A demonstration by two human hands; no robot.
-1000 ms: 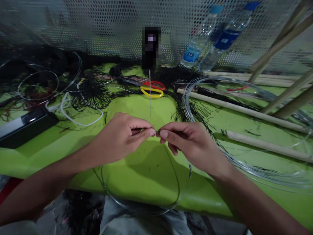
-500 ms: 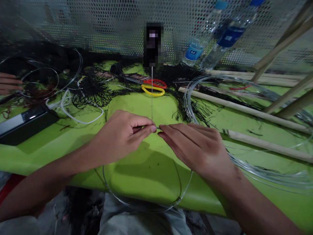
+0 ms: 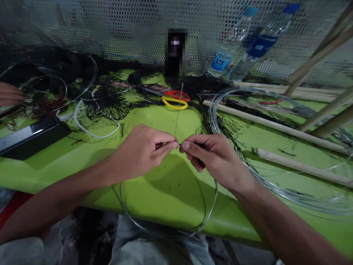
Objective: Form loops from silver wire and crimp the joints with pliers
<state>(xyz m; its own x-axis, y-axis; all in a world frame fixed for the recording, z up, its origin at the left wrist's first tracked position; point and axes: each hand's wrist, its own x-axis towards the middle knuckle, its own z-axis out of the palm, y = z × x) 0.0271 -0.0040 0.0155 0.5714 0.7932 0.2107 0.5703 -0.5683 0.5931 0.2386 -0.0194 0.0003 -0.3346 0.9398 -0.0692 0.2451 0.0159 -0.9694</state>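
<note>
A thin wire hoop (image 3: 131,216) hangs below my hands, over the front edge of the green table (image 3: 165,117). My left hand (image 3: 146,152) pinches the wire between thumb and forefinger at the top of the hoop. Right beside it, my right hand (image 3: 215,154) grips the same wire, thumb against forefinger, its other fingers curled. A short straight wire end (image 3: 178,110) sticks up from between the fingertips, leaning slightly right. The fingers cover most of the joint.
Scissors (image 3: 175,105) with red and yellow handles lie beyond my hands amid black netting (image 3: 106,99). A wire coil (image 3: 216,106), wooden sticks (image 3: 275,119) and two bottles (image 3: 220,62) are at right. Another person's hand (image 3: 11,94) and a black box (image 3: 34,138) are at left.
My right hand has rolled over, with its thumb now showing on the wire. The upright wire end has tilted to the right. The other person's hand has shifted slightly.
</note>
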